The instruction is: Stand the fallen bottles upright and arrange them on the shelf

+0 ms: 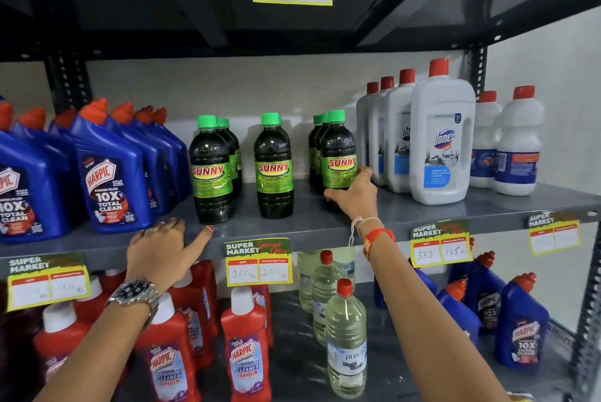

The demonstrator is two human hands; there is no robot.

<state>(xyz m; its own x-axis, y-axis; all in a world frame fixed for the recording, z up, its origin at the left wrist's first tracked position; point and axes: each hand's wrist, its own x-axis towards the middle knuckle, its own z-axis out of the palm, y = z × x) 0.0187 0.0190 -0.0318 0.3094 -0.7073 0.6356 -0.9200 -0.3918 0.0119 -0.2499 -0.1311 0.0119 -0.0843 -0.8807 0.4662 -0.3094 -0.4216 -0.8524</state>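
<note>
Dark Sunny bottles with green caps stand upright in three short rows on the middle grey shelf: a left row, a middle row and a right row. My right hand wraps the lower part of the front bottle of the right row, thumb in front and fingers on its right side. My left hand rests flat on the shelf's front edge, fingers spread, just left of the left row's front bottle. No bottle lies on its side in view.
Blue Harpic bottles fill the shelf's left. White Domex bottles stand right of my right hand, with smaller white ones beyond. Below are red Harpic bottles, clear bottles and more blue ones. Price tags hang along the edge.
</note>
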